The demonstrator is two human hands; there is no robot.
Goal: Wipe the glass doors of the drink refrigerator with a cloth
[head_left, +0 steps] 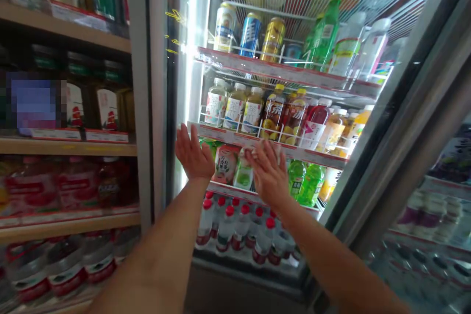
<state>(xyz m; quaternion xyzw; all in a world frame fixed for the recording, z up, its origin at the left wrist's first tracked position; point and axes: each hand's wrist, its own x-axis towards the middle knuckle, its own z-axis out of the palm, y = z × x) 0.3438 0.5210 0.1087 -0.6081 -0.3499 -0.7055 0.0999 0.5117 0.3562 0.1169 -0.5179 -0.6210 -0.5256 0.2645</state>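
I stand before an open drinks fridge. My left hand [193, 153] is raised with its palm toward the fridge and fingers spread, holding nothing, just left of a red-and-white labelled bottle [225, 163]. My right hand [268, 172] reaches into the third shelf [312, 157], its fingers laid on a small pale-green bottle [243, 171]. Whether those fingers are gripping that bottle is unclear. Green bottles [305, 181] stand to the right of that hand.
The fridge's glass door [412, 122] hangs open at the right. Cans [250, 34] fill the top shelf, tea and juice bottles [272, 113] the second, red-capped water bottles [235, 225] the bottom. Wooden shelves [69, 144] of bottles stand at the left.
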